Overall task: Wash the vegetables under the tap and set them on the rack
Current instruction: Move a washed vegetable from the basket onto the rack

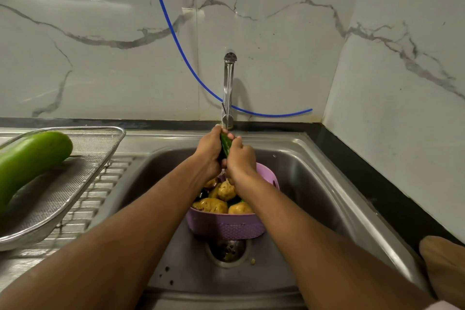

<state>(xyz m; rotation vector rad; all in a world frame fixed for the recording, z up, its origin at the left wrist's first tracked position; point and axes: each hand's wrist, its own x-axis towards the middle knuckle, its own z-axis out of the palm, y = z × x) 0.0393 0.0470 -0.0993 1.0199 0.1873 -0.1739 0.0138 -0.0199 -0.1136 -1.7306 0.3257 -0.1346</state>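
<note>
A dark green cucumber [224, 145] stands nearly upright under the steel tap [228, 88]. My left hand [208, 152] and my right hand [239, 156] both grip it from either side, over the sink. Most of the cucumber is hidden between my palms. Below my hands a purple basket [226, 225] sits in the sink and holds several wet potatoes [211, 205]. A large pale green gourd [30, 158] lies on the wire mesh rack [83, 178] at the left.
The steel sink [314, 184] has a drain [226, 249] just in front of the basket. A ribbed draining board [83, 209] lies under the rack. A blue hose [176, 38] hangs across the marble wall. A black counter edge [377, 184] runs along the right.
</note>
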